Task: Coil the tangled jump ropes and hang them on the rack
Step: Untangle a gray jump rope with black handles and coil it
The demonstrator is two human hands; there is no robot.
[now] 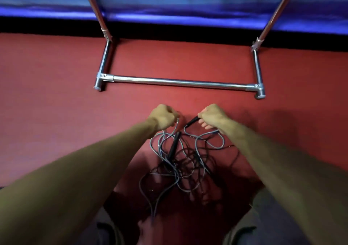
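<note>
Jump ropes (180, 161): tangled heap on red floor (47, 94) | left hand (162, 117): pinching grey cord, lifting a strand free | right hand (212, 116): gripping black handle (192, 121), likely seeking an end | rack (178, 82): beyond, nothing hung.

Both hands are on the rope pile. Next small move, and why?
Probably draw the right hand, closed on a black handle, up and away so its cord slides out of the tangle. The left hand pinches a grey-blue loop; ropes are knotted on the red floor, the rack bare.
</note>
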